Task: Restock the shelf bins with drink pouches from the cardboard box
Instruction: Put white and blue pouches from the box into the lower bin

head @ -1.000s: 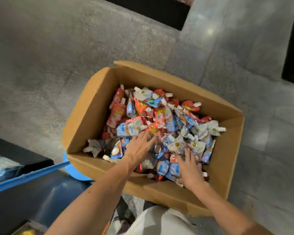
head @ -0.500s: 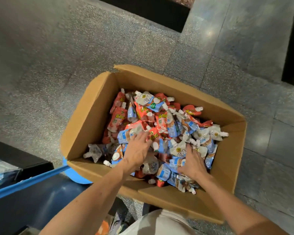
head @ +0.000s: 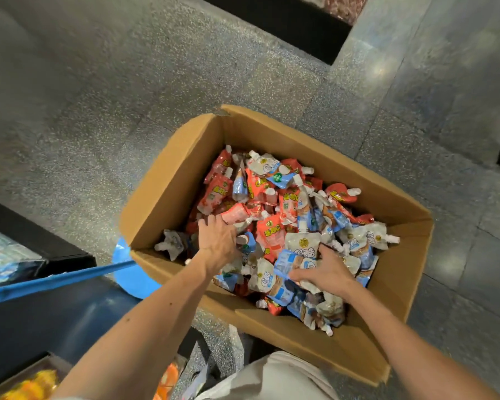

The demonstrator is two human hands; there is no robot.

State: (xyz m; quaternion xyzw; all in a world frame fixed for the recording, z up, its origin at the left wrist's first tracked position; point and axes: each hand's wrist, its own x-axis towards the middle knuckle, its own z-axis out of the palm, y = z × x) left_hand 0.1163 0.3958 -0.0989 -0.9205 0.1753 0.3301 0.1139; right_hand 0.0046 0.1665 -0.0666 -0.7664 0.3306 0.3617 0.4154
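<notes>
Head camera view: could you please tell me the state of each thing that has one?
cardboard box: open, flaps up, nearly full.
drink pouches: loose jumbled heap inside the box, caps on.
left hand: in the box, fingers curled into the heap; grip unclear.
right hand: in the box, gripping blue-and-white pouches.

No print legible. Red pouches [head: 272, 238] bore yellow characters, too blurred to read. White-blue pouches [head: 303, 249] bore swirled blue lettering and round gold emblem, also unreadable. One showed green badge, text too small.
</notes>
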